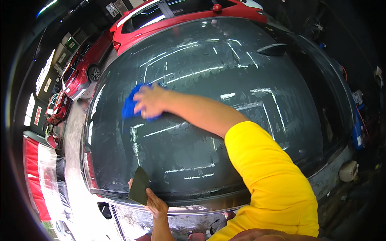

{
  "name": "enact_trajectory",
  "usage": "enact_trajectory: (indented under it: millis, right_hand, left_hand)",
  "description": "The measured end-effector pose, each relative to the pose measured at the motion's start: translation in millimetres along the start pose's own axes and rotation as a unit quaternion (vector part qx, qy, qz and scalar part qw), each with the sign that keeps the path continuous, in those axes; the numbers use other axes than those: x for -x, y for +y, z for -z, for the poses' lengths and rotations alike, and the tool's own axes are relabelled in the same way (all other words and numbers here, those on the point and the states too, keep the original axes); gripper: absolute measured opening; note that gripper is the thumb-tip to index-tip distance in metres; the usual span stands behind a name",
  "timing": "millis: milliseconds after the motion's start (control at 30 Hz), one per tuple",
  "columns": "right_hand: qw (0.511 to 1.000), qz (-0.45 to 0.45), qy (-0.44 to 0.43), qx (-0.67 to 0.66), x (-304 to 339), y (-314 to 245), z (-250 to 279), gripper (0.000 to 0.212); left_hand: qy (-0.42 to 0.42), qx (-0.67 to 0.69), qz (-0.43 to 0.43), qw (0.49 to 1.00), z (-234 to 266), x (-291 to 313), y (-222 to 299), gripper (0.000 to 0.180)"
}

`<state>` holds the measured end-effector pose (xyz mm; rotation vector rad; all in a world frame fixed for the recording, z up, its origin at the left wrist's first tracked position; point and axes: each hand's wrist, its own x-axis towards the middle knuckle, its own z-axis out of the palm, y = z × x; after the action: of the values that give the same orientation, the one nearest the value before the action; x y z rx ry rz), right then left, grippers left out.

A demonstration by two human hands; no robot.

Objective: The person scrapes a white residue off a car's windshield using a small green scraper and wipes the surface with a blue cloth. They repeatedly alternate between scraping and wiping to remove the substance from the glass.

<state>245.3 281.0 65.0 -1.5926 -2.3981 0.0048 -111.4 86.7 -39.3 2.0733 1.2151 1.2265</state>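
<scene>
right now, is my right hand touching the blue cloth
Touching. The head view shows it: the right hand lies over the blue cloth, fingers against it with no gap visible, blue showing around them.

Car workshop — wet dark car roof [209,86] up front, red car [185,19] alongside, second red car [76,82] parked left, plastic jug [348,171] right.

Cloth [129,106] sits on the left half of the car roof [193,132], right hand [152,101] on top. Left hand [156,204] is by the near edge with a flat sheet [140,188], closer in than the cloth. Antenna fin [272,50] far right, 1 parked car [157,21] beyond, jug [348,171] off right.
</scene>
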Motion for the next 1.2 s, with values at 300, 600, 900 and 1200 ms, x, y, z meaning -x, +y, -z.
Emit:
enact_trajectory:
  millis: [300,600,900,1200]
  right_hand:
    - [0.801,-0.585,0.072,0.105,154.6,255.1,66.0,0.054]
    - [0.794,-0.586,0.063,0.15,241.2,223.2,88.8,0.054]
    - [0.762,-0.627,0.14,0.087,390.0,89.2,76.4,0.049]
    - [0.691,-0.676,0.215,0.139,525.1,-19.7,48.3,0.042]
  left_hand:
    - [0.017,-0.052,-0.018,0.998,-3.4,4.2,19.0,0.046]
    - [0.037,-0.02,-0.025,0.999,-8.4,0.6,24.7,0.046]
    - [0.051,-0.163,-0.054,0.984,-10.4,-10.7,38.0,0.038]
    - [0.097,-0.209,-0.004,0.973,-18.4,1.4,48.8,0.042]
